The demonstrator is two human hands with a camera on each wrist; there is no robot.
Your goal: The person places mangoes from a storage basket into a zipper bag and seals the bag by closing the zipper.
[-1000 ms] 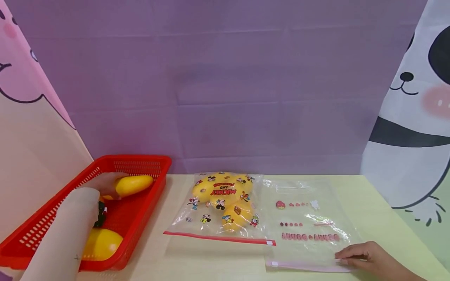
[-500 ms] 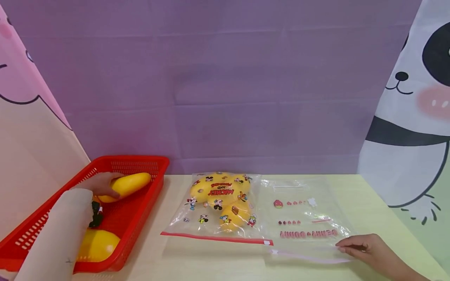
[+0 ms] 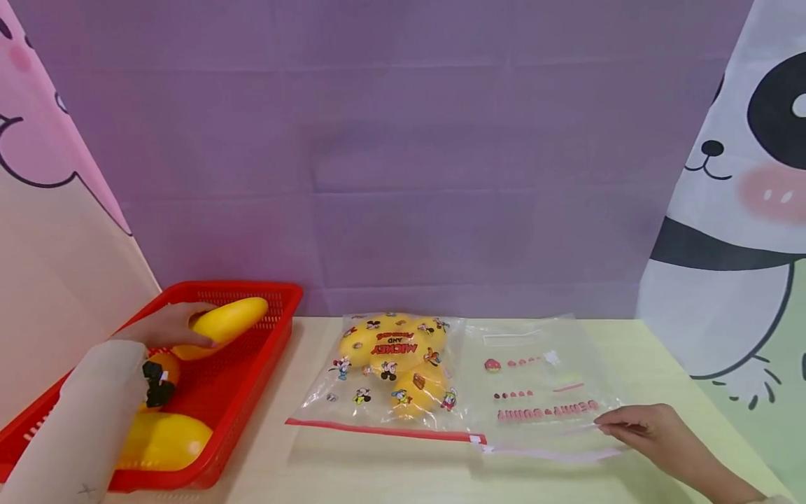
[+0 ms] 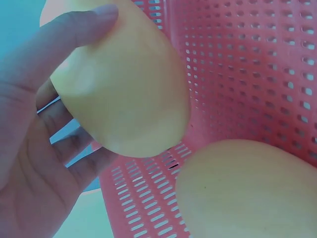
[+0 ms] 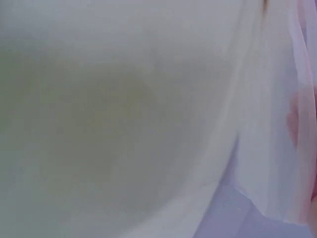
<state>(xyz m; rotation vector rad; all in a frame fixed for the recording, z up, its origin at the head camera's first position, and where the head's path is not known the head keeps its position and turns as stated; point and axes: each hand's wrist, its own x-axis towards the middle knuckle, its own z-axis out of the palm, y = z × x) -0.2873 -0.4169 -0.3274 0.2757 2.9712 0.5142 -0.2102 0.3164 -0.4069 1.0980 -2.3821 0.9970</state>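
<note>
My left hand (image 3: 168, 324) grips a smooth, oblong yellow mango-shaped fruit (image 3: 234, 318) over the red basket (image 3: 252, 399). In the left wrist view the thumb lies over the fruit (image 4: 129, 94), with the other fingers partly behind it. On the right, my right hand (image 3: 655, 437) pinches the mouth edge of a clear zip bag (image 3: 541, 434) printed with pink letters. That edge, with its pale pink zip strip, is lifted off the table. The right wrist view shows blurred clear plastic (image 5: 267, 148) and part of the fingers.
Lower in the basket are a large yellow fruit (image 3: 166, 441) and an orange thing (image 3: 166, 367) with a dark green piece (image 3: 157, 388). A second zip bag (image 3: 390, 378), red-edged and cartoon-printed, lies mid-table with several yellow fruits inside, beside the clear bag. A purple cloth (image 3: 403, 175) hangs behind.
The left hand has raised and tilted the yellow fruit, its far end now higher. The right hand has lifted the clear bag's zip edge up from the table.
</note>
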